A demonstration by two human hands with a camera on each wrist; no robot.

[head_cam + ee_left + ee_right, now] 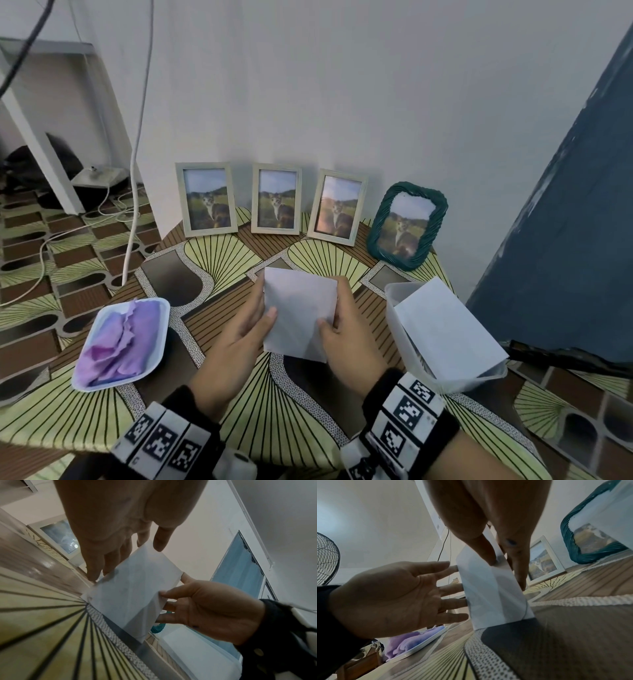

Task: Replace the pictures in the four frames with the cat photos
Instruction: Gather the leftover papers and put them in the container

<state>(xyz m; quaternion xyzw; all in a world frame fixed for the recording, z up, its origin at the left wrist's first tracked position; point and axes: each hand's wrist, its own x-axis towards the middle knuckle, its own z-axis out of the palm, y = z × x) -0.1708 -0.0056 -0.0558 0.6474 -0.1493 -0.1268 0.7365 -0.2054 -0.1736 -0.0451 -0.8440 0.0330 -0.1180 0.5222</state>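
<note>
Four frames lean against the wall at the back of the table, each showing a cat photo: three pale ones (208, 198) (276, 198) (337, 207) and a green woven one (406, 226). At the table's middle a white photo sheet (298, 315), blank side towards me, stands on its lower edge. My right hand (346, 325) pinches its right side, thumb in front and fingers behind. My left hand (246, 322) lies against its left side with straight, spread fingers (452, 588) behind the sheet (491, 595) and the thumb at the front edge.
A clear plastic container (394, 308) with white sheets (445, 332) stands at the right. A white tray (92, 373) with a purple cloth (120, 339) sits at the left. A blue door (565, 205) is at the right; cables run over the floor at the left.
</note>
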